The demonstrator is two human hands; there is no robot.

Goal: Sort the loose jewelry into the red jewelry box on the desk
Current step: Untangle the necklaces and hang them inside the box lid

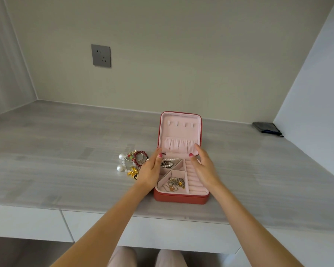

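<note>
The red jewelry box stands open on the desk, its pink lid upright. A pearl piece lies in the back left compartment and tangled gold chains lie in the front left one. My left hand reaches along the box's left side with straight fingers, fingertips near the hinge. My right hand hovers over the ring rolls with fingers extended toward the lid's gathered pocket. Neither hand holds anything. A pile of loose jewelry with pearls, a dark red bead bracelet and gold pieces lies just left of the box.
The grey desk runs wide to both sides. A dark pouch lies in the back right corner by the wall. A wall socket sits above the desk. White drawer fronts run below the front edge.
</note>
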